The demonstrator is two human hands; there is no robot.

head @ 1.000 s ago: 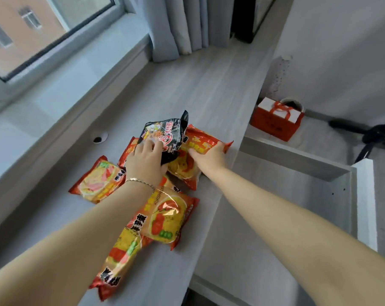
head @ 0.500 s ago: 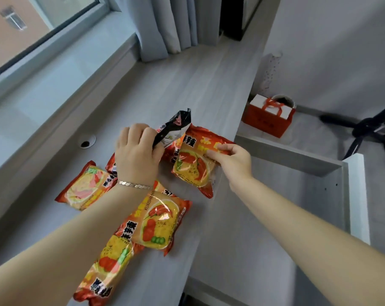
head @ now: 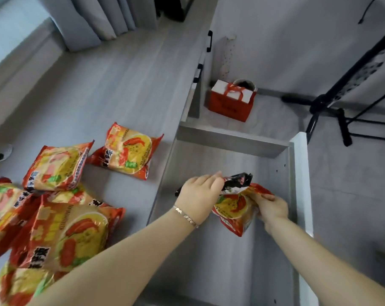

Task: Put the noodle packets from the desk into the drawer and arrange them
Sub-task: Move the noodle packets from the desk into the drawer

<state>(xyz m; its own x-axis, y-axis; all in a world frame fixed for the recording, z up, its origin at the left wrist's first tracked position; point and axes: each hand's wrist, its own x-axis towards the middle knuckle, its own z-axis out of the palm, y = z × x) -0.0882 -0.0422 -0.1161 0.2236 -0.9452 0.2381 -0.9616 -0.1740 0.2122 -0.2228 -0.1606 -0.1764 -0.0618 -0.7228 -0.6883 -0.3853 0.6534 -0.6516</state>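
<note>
Both hands hang over the open grey drawer (head: 231, 141). My left hand (head: 198, 196), with a bracelet at the wrist, grips a black noodle packet (head: 238, 182). My right hand (head: 272, 208) holds an orange and yellow noodle packet (head: 233, 210) just below the black one, near the drawer's right wall. On the desk (head: 112, 89) lie several more orange packets: one alone near the desk's edge (head: 127, 151), one to its left (head: 57, 166), and a heap at the lower left (head: 63, 235).
A red gift bag (head: 231, 104) stands on the floor beyond the drawer, next to a black stand (head: 328, 107). Grey curtains (head: 94, 18) hang at the desk's far end. A cable hole (head: 0, 154) sits at the desk's left. The drawer's white front (head: 302, 184) juts out at the right.
Both hands carried their packets from the desk rightward over the open drawer. The view swung right and down, so more packets show at the lower left.
</note>
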